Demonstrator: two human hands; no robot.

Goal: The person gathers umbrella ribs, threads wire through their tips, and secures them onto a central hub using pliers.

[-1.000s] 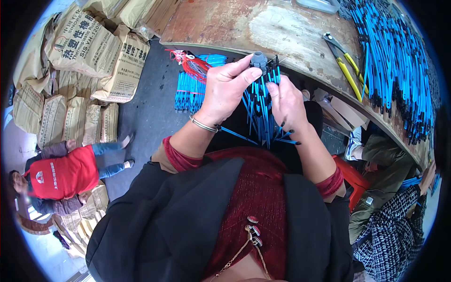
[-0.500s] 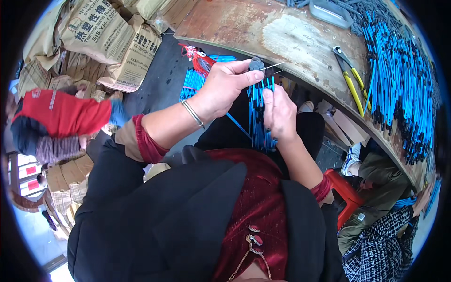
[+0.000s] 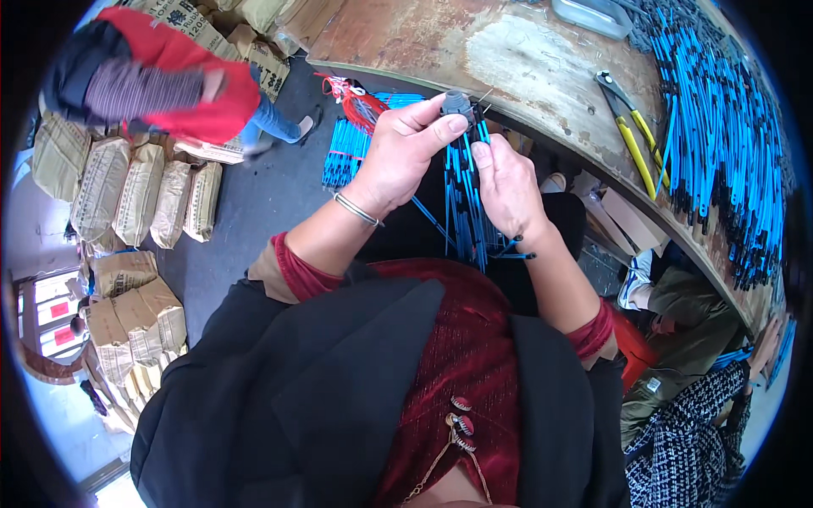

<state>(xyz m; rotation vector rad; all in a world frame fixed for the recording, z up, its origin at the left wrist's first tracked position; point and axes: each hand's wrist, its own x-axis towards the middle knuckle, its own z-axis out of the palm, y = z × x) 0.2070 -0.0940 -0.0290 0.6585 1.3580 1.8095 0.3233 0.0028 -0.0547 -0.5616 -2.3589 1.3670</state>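
Note:
Just off the near edge of the bench, my left hand (image 3: 401, 159) pinches a grey, round, ribbed plastic piece (image 3: 457, 103) between thumb and fingers. Right beside it, my right hand (image 3: 511, 184) is closed, its thumb pressed on thin blue strips with black ends (image 3: 483, 132). A thin metal wire sticks up past the fingertips. Below and between both hands hangs a bunch of similar blue strips (image 3: 462, 199), over my lap. Some strips jut out under my right wrist. My right fingers' far side is hidden.
On the wooden bench (image 3: 406, 42) lie yellow-handled pliers (image 3: 631, 127), a clear tray (image 3: 593, 15) and a large heap of blue strips (image 3: 720, 144). A red bundle (image 3: 360, 106) is beyond my left hand. A person in red (image 3: 182, 76) stands left among paper sacks (image 3: 135, 195); another sits right.
The person in red has moved farther off, up the left side. The thin wire, earlier pointing right, now slants upward. My hands stay close together at nearly the same place.

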